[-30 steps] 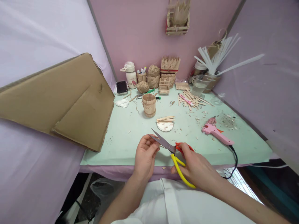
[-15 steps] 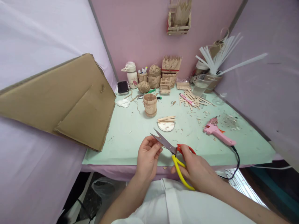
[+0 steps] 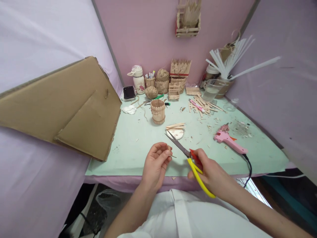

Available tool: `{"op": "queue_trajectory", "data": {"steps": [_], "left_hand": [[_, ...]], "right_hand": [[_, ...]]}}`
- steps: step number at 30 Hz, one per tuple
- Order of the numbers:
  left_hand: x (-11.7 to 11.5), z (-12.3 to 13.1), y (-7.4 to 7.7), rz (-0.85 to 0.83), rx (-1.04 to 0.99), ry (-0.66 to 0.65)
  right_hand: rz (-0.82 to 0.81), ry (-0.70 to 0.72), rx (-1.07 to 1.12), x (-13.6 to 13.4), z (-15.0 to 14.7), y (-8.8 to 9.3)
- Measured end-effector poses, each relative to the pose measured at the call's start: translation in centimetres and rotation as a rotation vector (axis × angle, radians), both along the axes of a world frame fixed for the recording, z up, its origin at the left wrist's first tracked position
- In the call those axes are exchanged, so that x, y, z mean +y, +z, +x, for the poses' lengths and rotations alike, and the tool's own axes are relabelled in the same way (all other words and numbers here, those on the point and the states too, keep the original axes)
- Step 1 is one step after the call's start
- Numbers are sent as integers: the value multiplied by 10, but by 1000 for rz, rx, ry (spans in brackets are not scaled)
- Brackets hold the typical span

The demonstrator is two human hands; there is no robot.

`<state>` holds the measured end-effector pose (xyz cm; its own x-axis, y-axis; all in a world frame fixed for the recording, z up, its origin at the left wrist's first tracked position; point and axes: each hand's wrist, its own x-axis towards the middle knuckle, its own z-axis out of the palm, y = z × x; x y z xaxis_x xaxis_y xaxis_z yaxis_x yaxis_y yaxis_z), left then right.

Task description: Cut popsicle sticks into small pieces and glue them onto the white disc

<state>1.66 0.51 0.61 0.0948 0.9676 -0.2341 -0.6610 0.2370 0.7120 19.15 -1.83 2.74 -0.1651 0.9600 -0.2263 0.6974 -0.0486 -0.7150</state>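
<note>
Between thumb and fingers, my left hand pinches a short piece of wooden stick above the table's front edge. My right hand grips scissors with one red and one yellow handle. Their blades are slightly apart and point up and left, clear of the wood piece. Past the blade tips lies a round white lid with several wooden sticks across its back edge. Behind it stands a small barrel-shaped cup made of wooden sticks.
A pink glue gun with a black cord lies at the right. A heap of craft sticks with a pink cutter is farther back. Leaning cardboard takes up the left. Twine balls, a bottle and stick-built containers line the back.
The scissors have moved away from my left hand, up and to the right, and their blades have come closer together. The wood piece in my left hand now shows.
</note>
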Motion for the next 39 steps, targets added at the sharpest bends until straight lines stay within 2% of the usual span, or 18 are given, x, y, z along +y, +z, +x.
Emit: {"op": "queue_trajectory", "data": {"steps": [6, 9, 13, 16, 21, 24, 28, 32, 36, 39], "left_hand": [[-1, 1, -2, -185, -322, -380], [-2, 2, -2, -223, -396, -456], [-3, 3, -3, -243, -377, -500], [-3, 3, -4, -204, -237, -481], [-3, 5, -6, 41, 241, -247], [-3, 7, -6, 120, 407, -196], [-3, 7, -6, 104, 469, -207], [-3, 6, -6, 98, 462, -164], [-2, 5, -5, 79, 447, -111], [-2, 6, -4, 79, 435, -68]], "right_hand": [[44, -113, 499, 15, -10, -2], [68, -104, 612, 22, -16, 1], [17, -21, 680, 25, -19, 8], [0, -11, 713, 26, -20, 10], [94, -118, 630, 27, -19, 8], [104, -138, 555, 27, -19, 9], [100, -197, 507, 30, -20, 13], [48, -239, 486, 32, -16, 11], [37, -139, 413, 27, -6, 2], [70, -32, 275, 18, 0, 0]]}}
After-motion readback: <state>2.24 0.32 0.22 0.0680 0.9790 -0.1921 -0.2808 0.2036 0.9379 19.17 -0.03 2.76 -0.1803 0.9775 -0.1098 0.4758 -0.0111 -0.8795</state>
